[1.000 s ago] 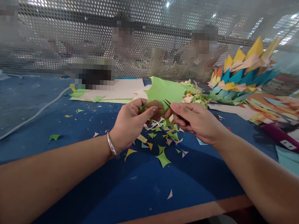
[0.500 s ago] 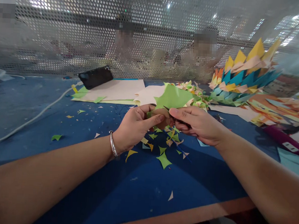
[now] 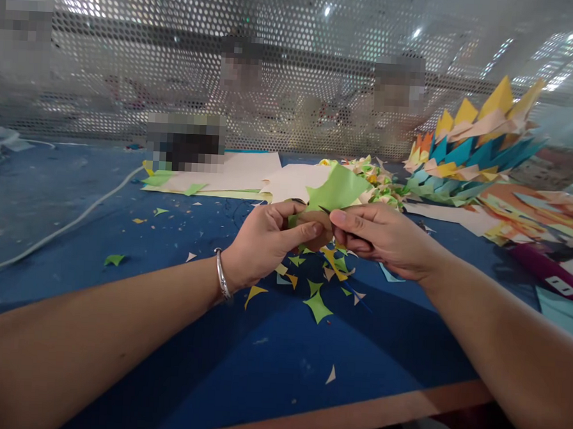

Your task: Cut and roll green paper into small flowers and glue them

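My left hand [image 3: 278,240], with a silver bangle at its wrist, pinches a tan rounded piece [image 3: 315,221] against a sheet of light green paper [image 3: 338,188]. The green paper stands up behind the fingers and has curved cut edges. In my right hand [image 3: 374,235] are closed fingers around dark scissors; only a thin pointed blade [image 3: 324,210] shows clearly, touching or close to the paper. Most of the scissors is hidden by the fingers. Below both hands lie green scraps [image 3: 318,307] and yellow scraps [image 3: 255,295] on the blue table [image 3: 201,370].
Pale paper sheets [image 3: 250,171] lie at the back, with a blurred dark object [image 3: 194,152] over them. A pile of small paper pieces [image 3: 384,187] is behind my right hand. At right stand a layered pointed-paper model [image 3: 472,150] and a purple object [image 3: 547,266]. A white cable [image 3: 69,222] crosses the left.
The whole view has shifted slightly, so most things sit a little further right. The green paper has tilted and looks narrower. Both hands keep their grips.
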A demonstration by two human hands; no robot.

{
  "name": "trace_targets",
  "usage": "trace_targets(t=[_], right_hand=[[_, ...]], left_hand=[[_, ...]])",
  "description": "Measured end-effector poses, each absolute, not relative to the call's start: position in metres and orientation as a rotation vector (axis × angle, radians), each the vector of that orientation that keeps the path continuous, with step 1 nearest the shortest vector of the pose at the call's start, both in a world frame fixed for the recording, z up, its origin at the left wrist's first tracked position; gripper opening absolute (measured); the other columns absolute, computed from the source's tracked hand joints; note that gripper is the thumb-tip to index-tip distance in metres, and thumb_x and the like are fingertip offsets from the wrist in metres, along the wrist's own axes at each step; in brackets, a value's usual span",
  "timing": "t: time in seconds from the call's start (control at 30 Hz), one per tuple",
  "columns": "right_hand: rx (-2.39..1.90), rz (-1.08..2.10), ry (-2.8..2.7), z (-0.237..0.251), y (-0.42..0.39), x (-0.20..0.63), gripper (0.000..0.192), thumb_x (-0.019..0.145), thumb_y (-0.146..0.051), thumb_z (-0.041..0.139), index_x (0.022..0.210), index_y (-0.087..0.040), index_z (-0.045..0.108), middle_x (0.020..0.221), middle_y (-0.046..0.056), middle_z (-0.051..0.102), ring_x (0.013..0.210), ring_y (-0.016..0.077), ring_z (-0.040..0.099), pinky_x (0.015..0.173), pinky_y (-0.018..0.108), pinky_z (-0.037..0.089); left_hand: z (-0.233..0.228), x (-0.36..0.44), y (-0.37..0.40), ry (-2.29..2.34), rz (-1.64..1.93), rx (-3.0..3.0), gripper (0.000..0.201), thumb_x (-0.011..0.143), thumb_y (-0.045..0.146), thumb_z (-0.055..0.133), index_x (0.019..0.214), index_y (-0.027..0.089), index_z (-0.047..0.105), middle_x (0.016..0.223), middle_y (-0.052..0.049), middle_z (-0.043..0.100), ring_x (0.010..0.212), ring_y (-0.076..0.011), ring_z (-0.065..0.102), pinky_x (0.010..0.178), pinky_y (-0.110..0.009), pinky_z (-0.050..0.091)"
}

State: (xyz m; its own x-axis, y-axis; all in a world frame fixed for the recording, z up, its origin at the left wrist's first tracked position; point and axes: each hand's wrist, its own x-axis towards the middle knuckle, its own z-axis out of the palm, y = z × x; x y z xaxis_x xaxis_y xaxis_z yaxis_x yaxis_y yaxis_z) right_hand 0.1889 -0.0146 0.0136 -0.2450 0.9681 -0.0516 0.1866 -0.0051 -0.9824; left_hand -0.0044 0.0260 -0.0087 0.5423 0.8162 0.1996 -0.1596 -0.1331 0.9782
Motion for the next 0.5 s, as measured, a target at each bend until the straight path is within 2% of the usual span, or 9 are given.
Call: trace_targets(t=[0.27,0.5], right_hand=[[-1.234,1.282,-1.560,0.0123,-0.0137,0.1911,0.047,0.088,-0.055,0.067,0.062,-0.016,0.059,0.047,-0.007,0.033,0.043,0.0041,0.024,0.038,0.021,0.011],[-1.242,1.229,-1.591,0.0110,-0.0123,0.1919,0.047,0.088,-0.053,0.069,0.062,-0.015,0.060,0.048,-0.007,0.036,0.043,0.0037,0.025,0.039,0.020,0.014]], left_hand=[[-0.0080,-0.0055,0.0263,0.608,0.919,1.480,0.011,0.076,0.024,0.074,0.081,0.015,0.070,0.075,-0.002,0.071,0.063,-0.0103,0.059,0.062,-0.024,0.047],[-0.0095,-0.0049,0.0266,0.586,0.985,1.431,0.009,0.073,0.020,0.076,0.074,0.015,0.068,0.067,0.003,0.064,0.061,-0.0081,0.053,0.063,-0.022,0.046]])
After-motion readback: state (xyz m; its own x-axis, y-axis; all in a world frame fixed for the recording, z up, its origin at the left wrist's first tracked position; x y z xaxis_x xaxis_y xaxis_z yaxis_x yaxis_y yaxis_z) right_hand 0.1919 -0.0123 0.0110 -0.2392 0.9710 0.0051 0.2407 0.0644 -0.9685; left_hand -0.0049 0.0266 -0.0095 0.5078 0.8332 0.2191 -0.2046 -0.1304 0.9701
